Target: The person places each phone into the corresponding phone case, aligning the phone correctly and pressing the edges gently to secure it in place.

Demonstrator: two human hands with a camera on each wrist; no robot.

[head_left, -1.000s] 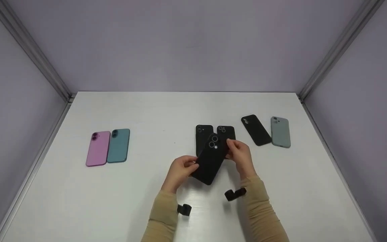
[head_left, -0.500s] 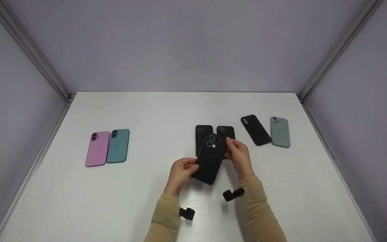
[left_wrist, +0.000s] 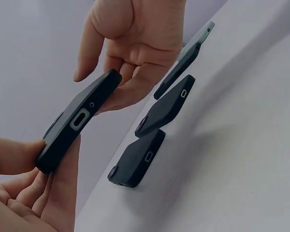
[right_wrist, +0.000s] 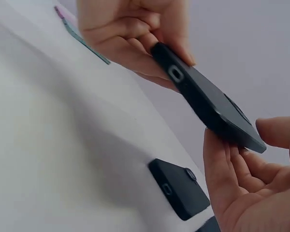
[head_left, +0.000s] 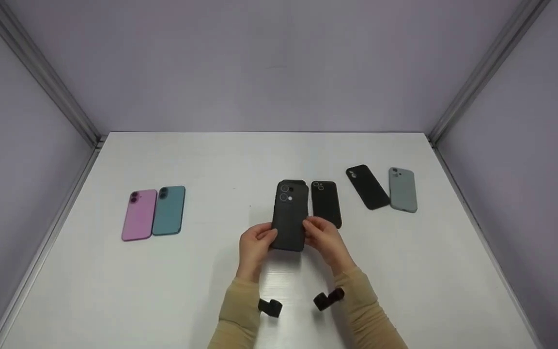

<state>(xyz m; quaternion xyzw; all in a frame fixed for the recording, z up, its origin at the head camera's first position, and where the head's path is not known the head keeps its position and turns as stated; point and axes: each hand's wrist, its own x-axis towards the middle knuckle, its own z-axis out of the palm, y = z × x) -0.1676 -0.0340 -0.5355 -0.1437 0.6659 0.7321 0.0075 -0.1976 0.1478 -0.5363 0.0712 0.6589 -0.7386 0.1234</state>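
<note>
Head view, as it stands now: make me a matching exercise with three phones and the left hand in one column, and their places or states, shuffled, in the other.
Column 1
1. Pink phone
2. Left hand
3. Grey phone
4. Teal phone

Column 2
A. Farthest right of the phones
B. Just right of the leftmost phone
C. Farthest left of the phones
D. Holding a black phone by its left side

Pairs: 1-C, 2-D, 3-A, 4-B

Slim pink phone [head_left: 139, 216] and slim teal phone [head_left: 168, 212] are lying side by side, slim grey-green phone [head_left: 403, 191] well right, on white rectangular tabletop [head_left: 221, 165].
</note>
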